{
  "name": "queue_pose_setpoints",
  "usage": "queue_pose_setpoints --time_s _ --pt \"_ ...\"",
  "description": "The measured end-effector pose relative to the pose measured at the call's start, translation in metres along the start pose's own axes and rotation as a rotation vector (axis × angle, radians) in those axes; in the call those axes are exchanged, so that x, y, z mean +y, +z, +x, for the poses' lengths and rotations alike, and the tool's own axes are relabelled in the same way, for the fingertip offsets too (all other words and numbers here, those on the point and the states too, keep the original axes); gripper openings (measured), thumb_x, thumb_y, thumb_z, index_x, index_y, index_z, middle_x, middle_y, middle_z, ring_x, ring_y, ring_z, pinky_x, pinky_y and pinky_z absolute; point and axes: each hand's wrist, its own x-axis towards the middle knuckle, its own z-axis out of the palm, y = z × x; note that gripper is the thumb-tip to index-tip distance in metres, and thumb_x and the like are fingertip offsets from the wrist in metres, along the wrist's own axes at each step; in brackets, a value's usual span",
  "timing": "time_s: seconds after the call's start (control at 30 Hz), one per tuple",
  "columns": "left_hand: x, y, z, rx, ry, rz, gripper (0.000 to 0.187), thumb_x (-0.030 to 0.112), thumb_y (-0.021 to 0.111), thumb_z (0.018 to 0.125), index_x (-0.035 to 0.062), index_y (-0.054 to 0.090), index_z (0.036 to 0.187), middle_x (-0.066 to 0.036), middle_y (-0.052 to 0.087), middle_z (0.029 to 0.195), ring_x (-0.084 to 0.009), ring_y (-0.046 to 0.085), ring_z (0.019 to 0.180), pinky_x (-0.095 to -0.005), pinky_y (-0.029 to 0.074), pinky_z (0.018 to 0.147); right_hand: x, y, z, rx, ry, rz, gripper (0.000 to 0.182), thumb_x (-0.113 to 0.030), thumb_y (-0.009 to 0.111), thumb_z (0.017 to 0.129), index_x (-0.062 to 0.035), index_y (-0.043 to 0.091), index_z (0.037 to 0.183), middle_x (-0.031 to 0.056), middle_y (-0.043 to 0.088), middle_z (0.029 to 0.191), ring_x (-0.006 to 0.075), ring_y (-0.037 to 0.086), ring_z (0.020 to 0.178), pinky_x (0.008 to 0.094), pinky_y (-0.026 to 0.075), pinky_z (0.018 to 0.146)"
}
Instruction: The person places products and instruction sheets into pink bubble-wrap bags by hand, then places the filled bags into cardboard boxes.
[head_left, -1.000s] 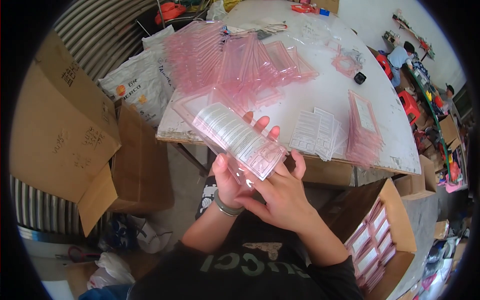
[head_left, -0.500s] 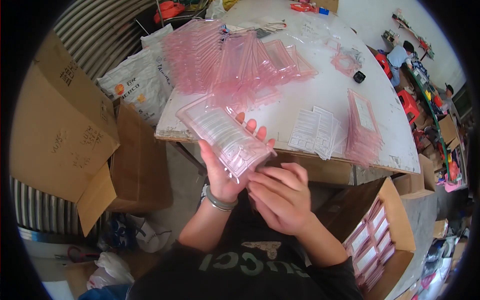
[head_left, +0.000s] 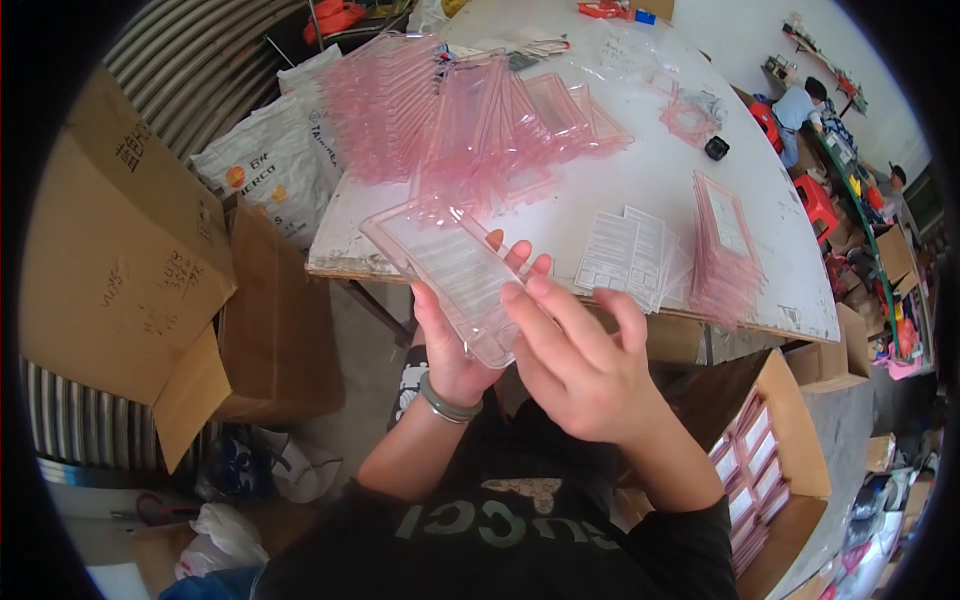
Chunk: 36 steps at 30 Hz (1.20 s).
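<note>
My left hand (head_left: 455,345) is wrapped around a clear pink-edged plastic pouch (head_left: 440,245), holding it tilted above the table's front edge. A printed paper sheet shows through its film. My right hand (head_left: 580,360) is at the pouch's right side, fingertips touching the film and fingers spread apart; its thumb is hidden. Beyond the pouch, a large fanned pile of similar pink pouches (head_left: 380,110) lies on the white table. Printed paper sheets (head_left: 610,250) lie to the right, beside a stack of pouches with sheets inside (head_left: 725,240).
Cardboard boxes (head_left: 130,240) and white sacks (head_left: 265,160) stand at the left. An open carton (head_left: 800,440) at lower right holds packed pink pouches. A small black object (head_left: 717,148) sits on the white table (head_left: 800,300). Two people are at a bench (head_left: 850,180) at far right.
My right hand has moved up from the pouch's lower end to its right side, and its fingers have spread. The pouch's lower end now lies flatter; my left hand still holds it.
</note>
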Motion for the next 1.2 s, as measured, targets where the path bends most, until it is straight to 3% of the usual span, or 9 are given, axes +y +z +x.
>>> queue_pose_setpoints --time_s 0.07,0.17,0.33,0.47,0.6,0.87,0.93,1.1,1.2 --pt "-0.002 -0.002 0.001 -0.077 0.018 0.014 0.112 0.089 0.037 0.081 0.0096 0.021 0.157 -0.014 0.035 0.157 -0.0369 0.031 0.145 -0.0577 0.027 0.118 -0.002 0.001 0.0 0.004 -0.018 -0.056 0.016 -0.014 0.065 0.081 -0.0008 0.07 0.09 0.0091 0.066 0.124 0.0218 0.057 0.125 0.0403 0.044 0.086" --pt "-0.005 0.008 -0.004 -0.061 0.009 0.059 0.103 0.08 0.044 0.088 0.0043 0.025 0.155 -0.017 0.045 0.148 -0.0334 0.043 0.139 -0.0492 0.039 0.113 0.005 0.002 0.004 -0.006 0.019 -0.1 0.013 -0.016 0.069 0.082 -0.005 0.071 0.089 0.0061 0.066 0.127 0.0215 0.057 0.123 0.0442 0.037 0.096" --pt "-0.008 0.015 -0.004 0.022 -0.009 0.03 0.107 0.08 0.049 0.085 0.0037 0.022 0.156 -0.017 0.041 0.151 -0.0338 0.044 0.138 -0.0472 0.039 0.113 0.01 0.003 0.007 -0.116 0.067 -0.049 0.015 -0.017 0.071 0.081 -0.0051 0.071 0.091 0.005 0.067 0.128 0.0216 0.059 0.119 0.0449 0.033 0.1" --pt "-0.008 0.013 -0.003 -0.095 -0.025 0.021 0.109 0.082 0.049 0.084 0.004 0.022 0.156 -0.018 0.04 0.152 -0.0343 0.044 0.138 -0.047 0.04 0.112 0.013 0.001 -0.002 -0.078 0.003 -0.026 0.015 -0.017 0.068 0.082 -0.005 0.071 0.091 0.0088 0.065 0.129 0.0235 0.06 0.117 0.0464 0.035 0.097" --pt "-0.009 0.013 0.0 -0.18 0.034 0.186 0.11 0.086 0.035 0.085 0.0063 0.017 0.158 -0.014 0.028 0.161 -0.0363 0.031 0.146 -0.0505 0.027 0.119 0.01 0.007 -0.004 -0.015 0.036 -0.105 0.016 -0.017 0.066 0.081 -0.0021 0.071 0.086 0.014 0.063 0.129 0.0257 0.06 0.115 0.0485 0.039 0.094" --pt "-0.012 0.011 -0.002 -0.101 0.009 0.103 0.103 0.074 0.054 0.087 0.0047 0.022 0.156 -0.02 0.038 0.153 -0.0354 0.043 0.138 -0.0467 0.042 0.111 0.013 0.005 -0.002 -0.082 0.036 -0.171 0.018 -0.018 0.067 0.082 -0.0026 0.072 0.089 0.0154 0.062 0.13 0.0279 0.061 0.108 0.0521 0.041 0.095" --pt "-0.012 0.008 -0.001 -0.106 0.004 0.104 0.103 0.075 0.052 0.087 0.0036 0.022 0.155 -0.02 0.039 0.153 -0.0357 0.043 0.138 -0.0474 0.039 0.113 0.012 0.005 -0.005 -0.073 0.046 -0.183 0.018 -0.017 0.067 0.08 -0.0018 0.072 0.09 0.0159 0.061 0.131 0.0286 0.061 0.107 0.0525 0.041 0.095" --pt "-0.007 0.026 0.0 -0.012 -0.005 0.129 0.104 0.079 0.045 0.087 0.0008 0.024 0.153 -0.02 0.034 0.155 -0.0397 0.037 0.141 -0.052 0.029 0.118 0.017 -0.009 -0.01 -0.055 -0.004 0.247 0.026 -0.017 0.07 0.078 -0.005 0.072 0.1 0.0153 0.062 0.132 0.0304 0.062 0.104 0.047 0.045 0.091" --pt "-0.007 0.021 0.003 0.009 -0.095 -0.281 0.106 0.08 0.044 0.087 0.0 0.023 0.153 -0.021 0.032 0.155 -0.0414 0.033 0.143 -0.0539 0.027 0.119 0.013 -0.028 -0.011 -0.011 0.164 0.56 0.051 -0.021 0.079 0.074 -0.0069 0.065 0.122 0.0186 0.059 0.136 0.0339 0.062 0.108 0.0457 0.05 0.089"
